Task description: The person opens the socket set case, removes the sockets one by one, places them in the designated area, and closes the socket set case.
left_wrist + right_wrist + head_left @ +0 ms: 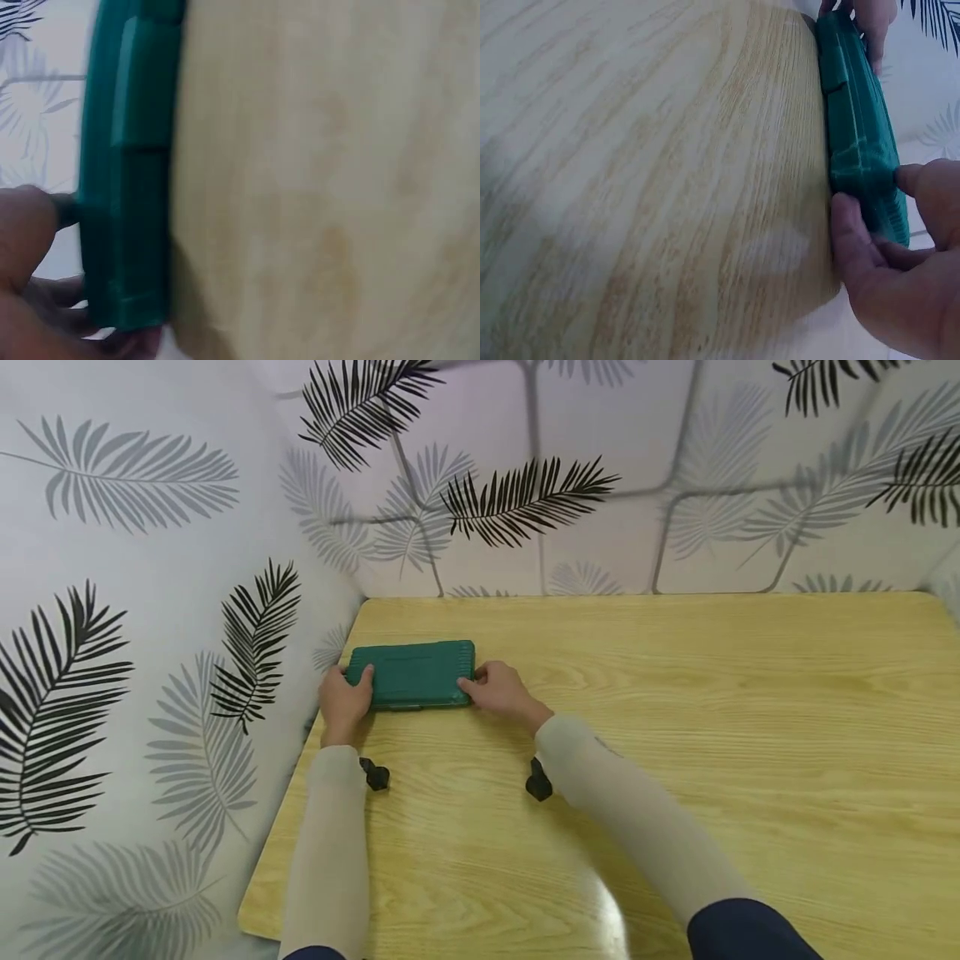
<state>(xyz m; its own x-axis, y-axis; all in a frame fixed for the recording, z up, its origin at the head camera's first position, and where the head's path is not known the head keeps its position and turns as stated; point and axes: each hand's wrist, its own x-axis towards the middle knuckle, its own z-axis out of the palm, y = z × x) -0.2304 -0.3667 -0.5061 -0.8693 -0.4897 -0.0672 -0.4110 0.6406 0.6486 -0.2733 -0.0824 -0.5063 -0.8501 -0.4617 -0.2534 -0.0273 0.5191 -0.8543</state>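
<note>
Head view: left hand point(345, 700) and right hand point(504, 690) curled round opposite ends of green case point(416, 675), left thumb laid over top face. Case held level, near left edge of wooden surface point(712, 735); whether fully rested or slightly raised cannot be told. Leaf-patterned covering point(187, 693) seen beyond. Step judged as case being positioned or lifted, which unclear. For next move, both ends probably best moved evenly.

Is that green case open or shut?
Shut: the green case has its lid down in the head view, and no open gap shows along its front side.
</note>
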